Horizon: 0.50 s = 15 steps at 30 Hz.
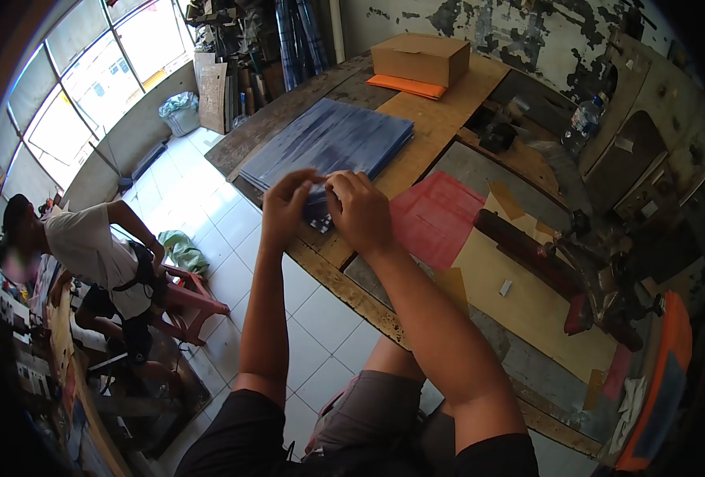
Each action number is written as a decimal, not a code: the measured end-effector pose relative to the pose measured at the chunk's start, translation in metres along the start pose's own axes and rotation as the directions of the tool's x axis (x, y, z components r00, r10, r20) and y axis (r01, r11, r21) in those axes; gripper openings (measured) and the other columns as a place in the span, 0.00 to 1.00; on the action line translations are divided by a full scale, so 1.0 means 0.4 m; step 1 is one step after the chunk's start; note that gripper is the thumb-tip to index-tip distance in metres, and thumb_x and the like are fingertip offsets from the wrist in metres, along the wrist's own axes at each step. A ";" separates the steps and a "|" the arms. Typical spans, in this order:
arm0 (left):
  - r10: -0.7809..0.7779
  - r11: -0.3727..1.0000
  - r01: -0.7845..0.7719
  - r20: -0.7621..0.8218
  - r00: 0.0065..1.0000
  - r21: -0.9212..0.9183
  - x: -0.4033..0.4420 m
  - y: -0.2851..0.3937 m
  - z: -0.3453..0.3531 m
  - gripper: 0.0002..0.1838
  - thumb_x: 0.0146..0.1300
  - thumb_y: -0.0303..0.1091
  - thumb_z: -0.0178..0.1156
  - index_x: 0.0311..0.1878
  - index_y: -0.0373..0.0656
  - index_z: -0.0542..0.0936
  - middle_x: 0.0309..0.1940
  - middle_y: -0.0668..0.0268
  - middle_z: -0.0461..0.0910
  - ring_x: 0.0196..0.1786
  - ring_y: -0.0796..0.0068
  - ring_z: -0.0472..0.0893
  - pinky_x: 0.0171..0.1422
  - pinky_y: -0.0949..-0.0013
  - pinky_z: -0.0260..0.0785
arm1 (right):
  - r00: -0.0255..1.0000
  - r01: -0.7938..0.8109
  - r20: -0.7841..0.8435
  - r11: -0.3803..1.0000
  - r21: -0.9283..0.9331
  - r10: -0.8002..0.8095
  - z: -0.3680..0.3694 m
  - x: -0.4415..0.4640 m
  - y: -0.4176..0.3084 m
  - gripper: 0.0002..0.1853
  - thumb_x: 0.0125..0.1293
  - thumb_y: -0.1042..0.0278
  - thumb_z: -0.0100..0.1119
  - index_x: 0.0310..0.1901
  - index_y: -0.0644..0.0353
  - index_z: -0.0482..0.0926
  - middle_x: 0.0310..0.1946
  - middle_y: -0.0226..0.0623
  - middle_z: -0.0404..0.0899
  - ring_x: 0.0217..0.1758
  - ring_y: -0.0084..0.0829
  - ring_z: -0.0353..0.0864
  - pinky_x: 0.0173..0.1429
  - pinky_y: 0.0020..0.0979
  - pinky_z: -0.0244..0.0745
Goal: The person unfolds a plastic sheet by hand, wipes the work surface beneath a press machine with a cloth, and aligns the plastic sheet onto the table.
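Both my hands are raised close together over the near corner of a stack of blue-grey sheets on the wooden table. My left hand (285, 205) has its thumb and fingers bent inward, meeting the other hand's fingertips. The fingers of my right hand (358, 208) are curled in a pinch. Whatever lies between the fingertips is too small to make out. Beneath them the stack (328, 139) is partly hidden, and a small black-and-white patterned piece (321, 225) shows just below my hands. To the right lies a red sheet (436, 219).
A cardboard box (421, 60) rests on an orange item (406, 86) at the back. A metal clamp-like machine (559, 274) stands right, over a cream board (519, 298). A plastic bottle (584, 119) is behind it. At left, another person (102, 246) sits by a red stool (189, 302).
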<state>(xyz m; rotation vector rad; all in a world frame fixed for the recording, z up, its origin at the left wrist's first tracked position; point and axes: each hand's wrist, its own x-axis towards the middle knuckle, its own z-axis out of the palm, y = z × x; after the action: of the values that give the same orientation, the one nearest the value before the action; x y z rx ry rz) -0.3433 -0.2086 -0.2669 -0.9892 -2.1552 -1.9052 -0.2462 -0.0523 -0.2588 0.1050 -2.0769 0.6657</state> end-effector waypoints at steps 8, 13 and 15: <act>-0.155 0.660 0.580 -0.669 0.727 0.478 0.171 -0.328 -0.403 0.47 0.72 0.63 0.72 0.76 0.30 0.74 0.62 0.36 0.84 0.70 0.49 0.83 0.75 0.50 0.74 | 0.998 -0.037 0.054 0.996 0.080 0.033 0.009 -0.008 0.016 0.06 0.70 0.74 0.68 0.44 0.57 0.80 0.38 0.36 0.86 0.46 0.46 0.84 0.50 0.47 0.82; -0.510 0.776 0.606 -0.392 0.766 0.175 0.178 -0.405 -0.463 0.44 0.68 0.72 0.72 0.59 0.32 0.88 0.37 0.57 0.86 0.41 0.68 0.85 0.41 0.62 0.76 | 0.998 -0.045 0.051 0.994 0.103 0.040 0.007 -0.002 0.015 0.06 0.70 0.74 0.68 0.43 0.57 0.79 0.36 0.36 0.86 0.44 0.46 0.84 0.49 0.47 0.82; -0.524 0.751 0.625 -0.384 0.760 0.213 0.195 -0.450 -0.480 0.43 0.67 0.73 0.72 0.62 0.38 0.88 0.49 0.63 0.88 0.47 0.69 0.86 0.47 0.63 0.75 | 0.999 -0.033 0.044 0.994 0.108 0.028 0.009 -0.005 0.014 0.06 0.70 0.74 0.69 0.43 0.57 0.79 0.35 0.36 0.86 0.44 0.46 0.83 0.49 0.47 0.82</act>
<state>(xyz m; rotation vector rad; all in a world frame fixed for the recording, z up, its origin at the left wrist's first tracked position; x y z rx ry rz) -0.5628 -0.3550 -0.3424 0.0737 -2.6517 -1.6336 -0.2494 -0.0497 -0.2642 0.1505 -2.0861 0.8011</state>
